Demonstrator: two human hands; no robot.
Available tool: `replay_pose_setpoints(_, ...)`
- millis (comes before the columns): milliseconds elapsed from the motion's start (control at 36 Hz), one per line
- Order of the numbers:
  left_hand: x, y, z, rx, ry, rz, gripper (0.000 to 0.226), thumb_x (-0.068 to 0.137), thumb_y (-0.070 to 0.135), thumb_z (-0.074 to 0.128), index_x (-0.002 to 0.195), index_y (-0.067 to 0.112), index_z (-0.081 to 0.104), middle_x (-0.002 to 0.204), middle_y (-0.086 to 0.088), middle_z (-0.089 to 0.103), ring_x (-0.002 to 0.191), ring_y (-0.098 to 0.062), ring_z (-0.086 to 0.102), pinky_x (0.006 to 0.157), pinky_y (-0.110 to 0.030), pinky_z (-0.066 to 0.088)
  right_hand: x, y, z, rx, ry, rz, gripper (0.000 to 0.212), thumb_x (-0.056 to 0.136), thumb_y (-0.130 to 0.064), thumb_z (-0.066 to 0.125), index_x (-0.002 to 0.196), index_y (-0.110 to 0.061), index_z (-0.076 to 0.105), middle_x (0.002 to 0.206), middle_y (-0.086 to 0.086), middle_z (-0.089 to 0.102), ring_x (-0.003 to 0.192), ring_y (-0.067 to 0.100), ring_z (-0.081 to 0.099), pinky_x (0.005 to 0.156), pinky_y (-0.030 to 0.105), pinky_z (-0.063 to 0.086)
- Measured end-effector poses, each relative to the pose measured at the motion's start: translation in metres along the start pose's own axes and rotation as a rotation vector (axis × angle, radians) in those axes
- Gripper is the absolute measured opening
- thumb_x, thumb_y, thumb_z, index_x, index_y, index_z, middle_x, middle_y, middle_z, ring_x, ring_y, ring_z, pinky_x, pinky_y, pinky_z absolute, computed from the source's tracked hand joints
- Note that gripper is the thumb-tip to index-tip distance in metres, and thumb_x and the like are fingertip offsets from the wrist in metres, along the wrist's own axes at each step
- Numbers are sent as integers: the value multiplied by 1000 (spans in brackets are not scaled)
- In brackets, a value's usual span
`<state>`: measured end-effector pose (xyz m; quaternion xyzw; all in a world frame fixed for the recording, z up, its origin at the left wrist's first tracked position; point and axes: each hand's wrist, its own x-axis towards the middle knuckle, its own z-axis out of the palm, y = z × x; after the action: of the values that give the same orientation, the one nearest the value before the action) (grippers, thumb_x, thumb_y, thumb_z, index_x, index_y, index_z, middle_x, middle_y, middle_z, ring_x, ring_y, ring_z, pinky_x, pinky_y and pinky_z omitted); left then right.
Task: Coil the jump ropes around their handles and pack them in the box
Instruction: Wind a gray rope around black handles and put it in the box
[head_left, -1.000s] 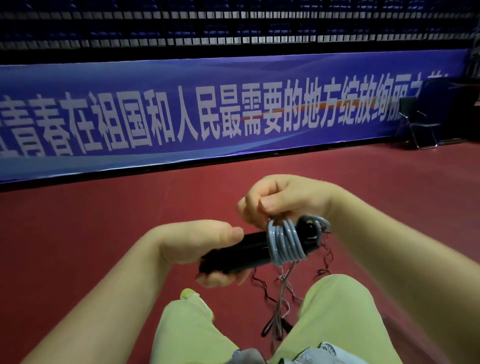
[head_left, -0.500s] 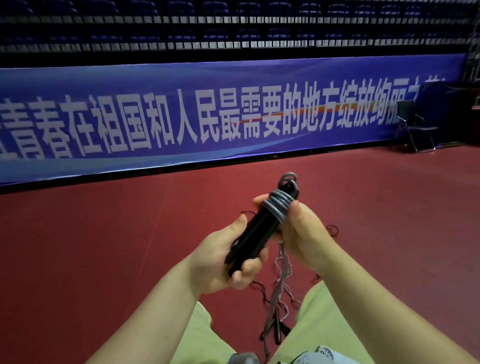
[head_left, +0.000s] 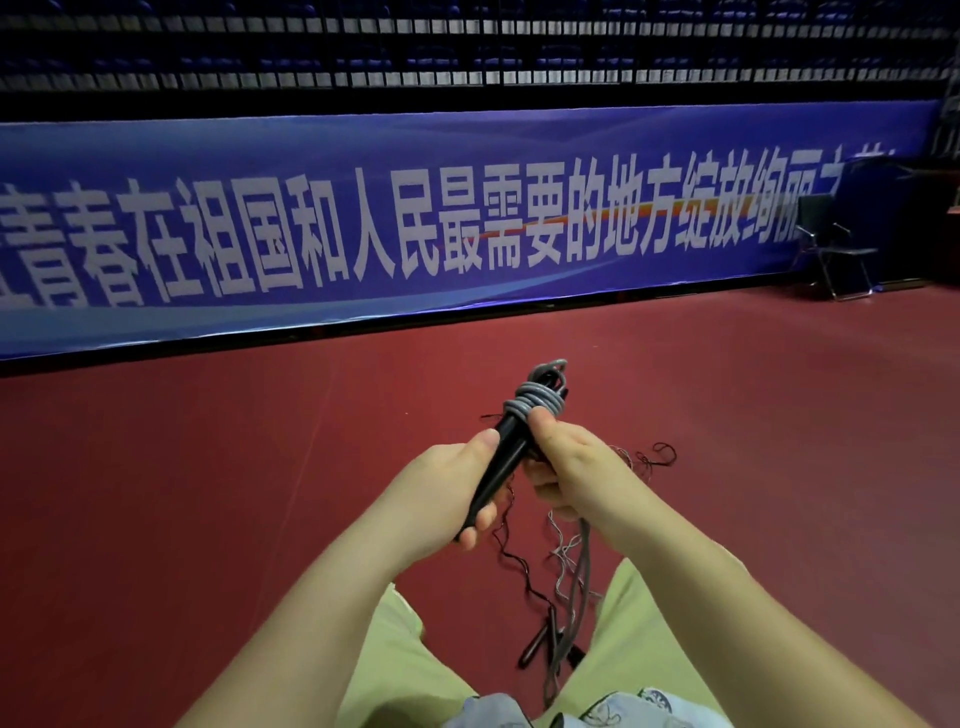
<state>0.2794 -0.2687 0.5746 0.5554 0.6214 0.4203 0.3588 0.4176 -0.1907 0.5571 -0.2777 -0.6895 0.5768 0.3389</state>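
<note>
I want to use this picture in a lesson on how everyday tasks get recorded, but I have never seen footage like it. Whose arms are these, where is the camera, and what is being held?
There is no machine: a person wears a wide-angle camera on the head, looking forward and down, so you see their own arms and knees. The left hand grips the lower part of the black handles. The right hand holds them higher up, its thumb against the grey rope coils wound round the top end. The loose rope hangs down between the knees to the red floor, where more black handles and thin tangled cords lie. Behind are a blue banner and a folding chair. No box shows.
</note>
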Motion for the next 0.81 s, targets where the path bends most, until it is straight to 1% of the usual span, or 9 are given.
replay_pose_setpoints(83,4,-7,2,222,59,24,51,100,45,27,82,7,56,52,3,55,47,-19,49,62,-38,47,4,7,2,-136,85,12,44,102,-45,30,68,-18,37,52,-6,26,43,9,19,42,22,18)
replay_pose_setpoints(167,7,-11,2,412,114,41,47,99,46,26,76,14,51,56,2,60,48,-18,55,72,-42,51,6,16,2,-241,143,24,50,101,-49,30,63,-17,37,47,-10,29,42,9,21,48,26,18)
replay_pose_setpoints(278,12,-12,1,649,172,9,53,94,56,21,79,17,53,71,0,67,68,-24,64,73,-43,52,9,22,2,-252,169,65,55,100,-54,28,63,-17,44,43,-12,30,40,9,22,49,27,18)
replay_pose_setpoints(361,13,-10,1,872,241,33,53,93,62,20,79,21,50,72,4,60,72,-23,58,63,-36,42,7,21,5,-111,138,124,52,98,-57,29,65,-20,45,54,-6,30,44,11,20,50,28,13)
replay_pose_setpoints(444,12,-7,4,1054,297,122,47,95,63,23,84,24,47,71,6,52,72,-22,52,63,-34,35,4,17,4,168,104,223,57,91,-68,32,68,-20,51,55,-6,35,42,9,21,45,24,13)
replay_pose_setpoints(528,11,-7,9,1090,332,217,44,94,63,25,87,24,44,73,6,54,71,-21,55,61,-34,36,2,12,2,296,122,227,58,85,-74,37,70,-20,54,54,-6,37,40,8,22,40,21,16)
replay_pose_setpoints(611,10,-8,12,1085,368,271,43,93,64,26,92,25,44,78,6,54,74,-21,57,61,-34,39,0,7,1,314,170,199,57,85,-72,40,69,-18,53,53,-5,38,40,9,23,39,21,16)
replay_pose_setpoints(694,8,-8,12,1126,414,315,44,92,65,25,97,26,44,84,8,53,81,-22,58,66,-34,39,-1,3,4,334,191,153,58,79,-74,43,66,-17,52,53,-2,41,40,10,25,41,22,16)
replay_pose_setpoints(806,3,-2,8,1034,370,276,44,90,65,30,110,30,47,93,8,52,91,-19,55,75,-36,43,-1,1,8,405,228,98,45,93,-56,44,77,-14,50,52,-2,43,38,9,27,40,19,18)
